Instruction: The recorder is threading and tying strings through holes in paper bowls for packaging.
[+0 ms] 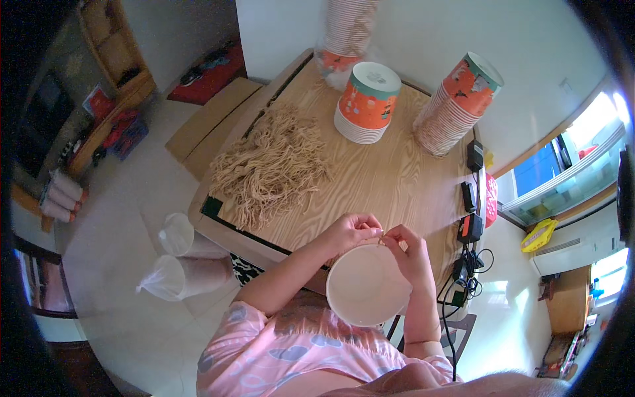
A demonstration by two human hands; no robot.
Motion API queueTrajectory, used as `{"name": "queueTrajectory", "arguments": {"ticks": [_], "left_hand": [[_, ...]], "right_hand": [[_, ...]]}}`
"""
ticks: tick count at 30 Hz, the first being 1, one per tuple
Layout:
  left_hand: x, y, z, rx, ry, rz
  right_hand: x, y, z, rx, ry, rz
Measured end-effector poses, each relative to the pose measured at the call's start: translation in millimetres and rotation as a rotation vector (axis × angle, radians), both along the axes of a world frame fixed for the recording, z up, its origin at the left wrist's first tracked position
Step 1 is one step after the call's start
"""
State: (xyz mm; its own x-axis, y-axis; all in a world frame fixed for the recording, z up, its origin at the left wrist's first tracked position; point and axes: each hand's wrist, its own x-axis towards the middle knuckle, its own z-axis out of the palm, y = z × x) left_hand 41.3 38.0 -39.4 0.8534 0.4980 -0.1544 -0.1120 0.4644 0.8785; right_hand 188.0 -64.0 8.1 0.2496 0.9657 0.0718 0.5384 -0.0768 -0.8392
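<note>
1. A wood-grain table (387,182) stands against a pale wall in a bright room, with the person seated close at its near edge.
2. The left hand (359,229) and the right hand (407,248) meet fingertip to fingertip over that edge. Both appear to grip the same thin tan strand (381,239), thumb against finger.
3. The key relation: a white paper tub (368,286) sits directly below the pinch, its rim just beneath the fingertips. Its open mouth faces up toward the wearer, so its long axis runs roughly along the line of sight.
4. The right hand is nearer the tub, curling down along its right side; whether the strand passes through the wall cannot be told.
5. The left forearm slants in from the lower left, wrist bent, knuckles up. The right forearm rises more steeply, fingers turned inward to the left.
6. Ahead and left of the left hand spreads a loose heap of tan cords (271,169), well apart from the pinch.
7. Straight ahead of both hands, upturned orange-and-green tubs (367,109) rest nested; farther right leans a taller stack (453,106).
8. To the right of the right hand, black adapters (470,229) line the table's side.
</note>
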Motion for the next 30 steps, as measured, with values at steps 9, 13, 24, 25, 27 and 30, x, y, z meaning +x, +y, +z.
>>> {"name": "queueTrajectory", "arguments": {"ticks": [9, 13, 24, 25, 27, 30], "left_hand": [[2.4, 6.7, -5.3, -0.049, 0.042, -0.044], [3.1, 6.0, -1.6, -0.106, 0.02, -0.052], [0.8, 6.3, 2.0, -0.171, 0.022, -0.047], [1.4, 4.9, 5.4, -0.183, 0.017, -0.046], [2.0, 4.7, 6.5, -0.194, 0.011, -0.042], [4.7, 9.1, -3.0, -0.208, 0.025, -0.063]], "right_hand": [[-8.5, 1.7, 12.1, 0.055, -0.036, -0.045], [-12.2, 2.2, 11.9, 0.213, -0.285, -0.02], [-0.3, 4.0, 6.8, 0.208, -0.37, 0.034], [1.4, 4.7, 4.3, 0.175, -0.312, 0.04], [1.8, 4.8, 0.8, 0.159, -0.294, 0.034], [0.5, 3.6, 0.0, 0.152, -0.257, 0.0]]}}
